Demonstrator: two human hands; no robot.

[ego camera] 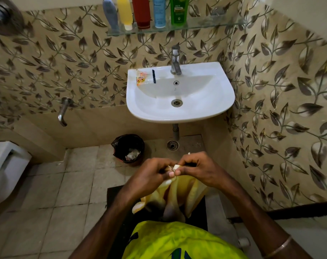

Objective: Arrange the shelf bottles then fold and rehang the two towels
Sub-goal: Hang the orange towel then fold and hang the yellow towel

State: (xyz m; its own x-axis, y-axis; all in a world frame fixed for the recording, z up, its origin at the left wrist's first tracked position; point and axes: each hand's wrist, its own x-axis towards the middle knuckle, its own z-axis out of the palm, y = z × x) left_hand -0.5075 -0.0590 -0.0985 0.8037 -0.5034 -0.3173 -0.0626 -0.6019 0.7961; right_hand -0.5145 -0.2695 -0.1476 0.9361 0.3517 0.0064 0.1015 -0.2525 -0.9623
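While the five bottles are standing in a row on the glass shelf (205, 25) at twelve o'clock, both hands are working low in the view, at about six o'clock from the white sink (222, 94). The left hand (149, 174) and the right hand (202, 169) are meeting knuckle to knuckle, and each grip is closing tight on the top edge of the yellow towel (179, 191): fingers are curling in and pinching the pale hem between them, so neither grip is standing apart. The towel is hanging down from that pinch in loose folds toward the person's yellow shirt (174, 242), above a dark floor mat (114, 199).

On the shelf, reading from nine o'clock toward three, a grey bottle (110, 14) and a yellow bottle (124, 13) are leaning slightly, caps down, then a red bottle (141, 12), a light blue bottle (159, 12) and a green bottle (178, 10) are sitting close together. A chrome tap (175, 60) is rising at the sink's twelve o'clock edge; a small sachet (141, 79) and a thin dark strip (154, 76) are lying on the rim at ten o'clock. A black-lined bin (128, 149) is sitting on the tiled floor at eleven o'clock from the hands. A thin bangle (278, 247) is circling the right forearm.
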